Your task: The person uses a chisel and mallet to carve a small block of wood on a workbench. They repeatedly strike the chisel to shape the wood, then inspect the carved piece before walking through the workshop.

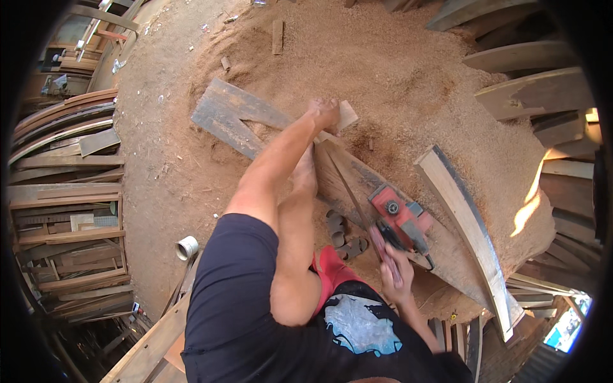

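My left hand (325, 116) is closed around a small pale wood block (347, 115), pressing it over the low plank bench. In my right hand (397, 276) I grip the reddish handle of a handsaw (350, 185). Its long narrow blade slants up and left, the far end close to the block below my left hand. Whether the teeth touch the wood I cannot tell. A red electric planer (397, 214) lies on the bench plank (332, 169), just right of the saw. My bare leg rests near the block.
A notched grey board (223, 112) extends far left. At right, a long curved timber (463, 220) leans across the bench's near end. Dark sandals (345, 236) lie beside the bench. Sawdust (383, 70) covers the ground. Stacked boards (70, 195) line the left, and curved timbers (536, 92) the right.
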### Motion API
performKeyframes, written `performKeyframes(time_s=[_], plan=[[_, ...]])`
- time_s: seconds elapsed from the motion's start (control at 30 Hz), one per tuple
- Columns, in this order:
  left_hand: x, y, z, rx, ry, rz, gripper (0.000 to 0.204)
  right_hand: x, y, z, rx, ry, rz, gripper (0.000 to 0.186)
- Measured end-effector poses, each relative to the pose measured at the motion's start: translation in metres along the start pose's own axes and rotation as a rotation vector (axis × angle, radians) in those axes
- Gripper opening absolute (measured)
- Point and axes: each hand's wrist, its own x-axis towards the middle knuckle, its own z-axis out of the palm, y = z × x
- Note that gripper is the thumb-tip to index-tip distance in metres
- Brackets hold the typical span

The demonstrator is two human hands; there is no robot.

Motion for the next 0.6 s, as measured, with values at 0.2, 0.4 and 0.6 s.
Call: performKeyframes(time_s=[0.2,0.4,0.6], plan=[[0.012,0.001,0.001,0.047,-0.066,-0.062,0.098,0.098,0.062,0.089,0.205,-0.011,0.237,0.040],[0.016,0.007,-0.001,0.021,-0.150,-0.075,0.099,0.176,0.075,0.126,0.172,-0.025,-0.013,0.038],[0.010,-0.002,0.022,0.042,0.055,0.002,0.106,-0.013,0.011,0.010,0.105,-0.023,0.121,0.040]])
